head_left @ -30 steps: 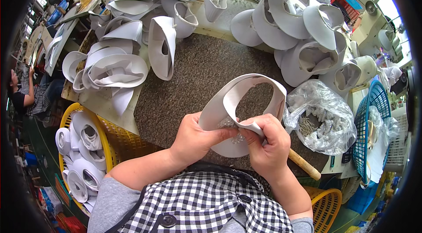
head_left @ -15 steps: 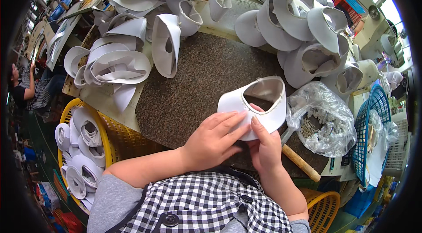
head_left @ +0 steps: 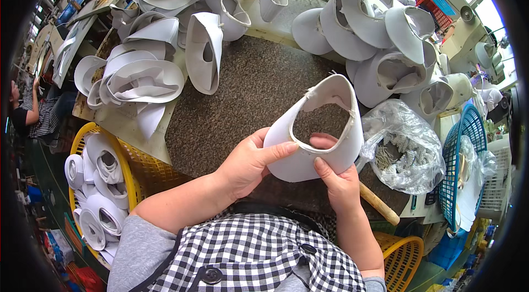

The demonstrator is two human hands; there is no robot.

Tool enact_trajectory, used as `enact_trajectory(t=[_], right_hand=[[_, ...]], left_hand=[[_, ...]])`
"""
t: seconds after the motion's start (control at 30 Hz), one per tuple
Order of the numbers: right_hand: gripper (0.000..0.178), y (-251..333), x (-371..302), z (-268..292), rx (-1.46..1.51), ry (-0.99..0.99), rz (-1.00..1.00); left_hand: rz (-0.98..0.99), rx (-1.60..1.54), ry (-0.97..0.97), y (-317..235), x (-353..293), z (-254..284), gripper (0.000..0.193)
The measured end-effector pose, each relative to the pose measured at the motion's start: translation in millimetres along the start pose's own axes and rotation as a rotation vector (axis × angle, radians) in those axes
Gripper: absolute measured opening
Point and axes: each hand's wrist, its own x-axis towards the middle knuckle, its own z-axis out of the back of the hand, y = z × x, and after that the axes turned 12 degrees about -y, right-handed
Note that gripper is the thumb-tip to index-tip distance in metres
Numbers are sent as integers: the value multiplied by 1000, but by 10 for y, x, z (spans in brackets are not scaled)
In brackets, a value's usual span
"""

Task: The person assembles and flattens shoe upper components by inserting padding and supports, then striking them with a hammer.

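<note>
Between my two hands is a white shoe upper [head_left: 300, 166], tilted so its oval opening faces up, with loose threads and a rough edge along the rim. My left hand [head_left: 248, 164] grips its left side, thumb lying over the rim near the opening's lower left. On the lower right, my right hand [head_left: 340, 184] pinches the front, thumb outside and fingertips showing through the opening. The upper is held above a dark speckled stone slab [head_left: 231, 104]. Beside my right hand lies a tool with a wooden handle [head_left: 380, 204]; its far end is partly hidden.
More white uppers are heaped at the slab's left [head_left: 146, 80] and far right [head_left: 358, 25]. Right of my hands sits a clear plastic bag [head_left: 421, 176] of small grey pieces. A blue basket [head_left: 453, 165] stands beyond; a yellow basket [head_left: 132, 182] of uppers stands left. Someone sits far left.
The upper has been raised and turned, so its opening faces me more. My left hand has shifted from the front to its left side. The view has moved slightly.
</note>
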Motion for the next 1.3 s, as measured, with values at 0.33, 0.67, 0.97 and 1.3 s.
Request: enact_trajectory(t=[0.33, 0.67, 0.97, 1.3], right_hand=[[55, 5, -4, -27, 240, -145, 7], [42, 213, 40, -14, 65, -200, 16], [36, 390, 16, -126, -330, -186, 376], [39, 384, 141, -173, -700, -106, 734]], left_hand=[[-23, -72, -14, -32, 40, 20, 45], [-1263, 1305, -52, -159, -202, 97, 82], [-587, 413, 161, -113, -57, -76, 49], [-272, 202, 86, -89, -98, -106, 31]])
